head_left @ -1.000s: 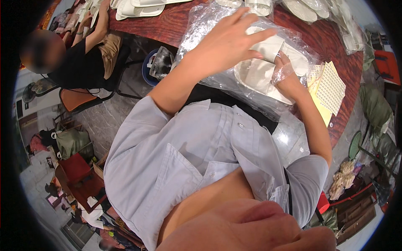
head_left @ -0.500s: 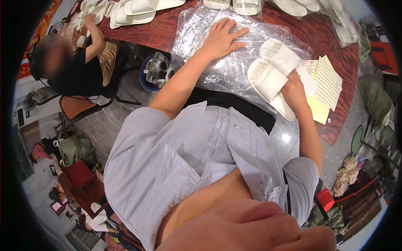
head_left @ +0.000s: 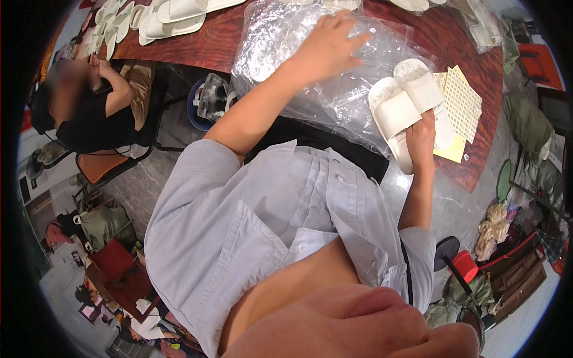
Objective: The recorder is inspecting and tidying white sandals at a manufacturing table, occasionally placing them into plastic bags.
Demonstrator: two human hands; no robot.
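Note:
A pair of white open-toe slippers (head_left: 399,113) is in my right hand (head_left: 421,140), at the right of the table. Its fingers grip the slippers from the near side between their straps, and the fingertips are partly hidden. My left hand (head_left: 335,45) is over a stack of clear plastic bags (head_left: 298,98), fingers apart and slightly blurred, holding nothing. Whether it touches the bags I cannot tell. The slippers overlap the right edge of the bags.
Sticker sheets (head_left: 464,107) lie right of the slippers on the dark red table (head_left: 197,48). More white slippers (head_left: 173,24) line the far left edge. A person (head_left: 83,101) sits at the left, beside a blue bin (head_left: 197,107).
My left hand has come up off its flat rest on the bags, its fingers more bent. The slippers in my right hand have turned more upright. The whole view has shifted a little.

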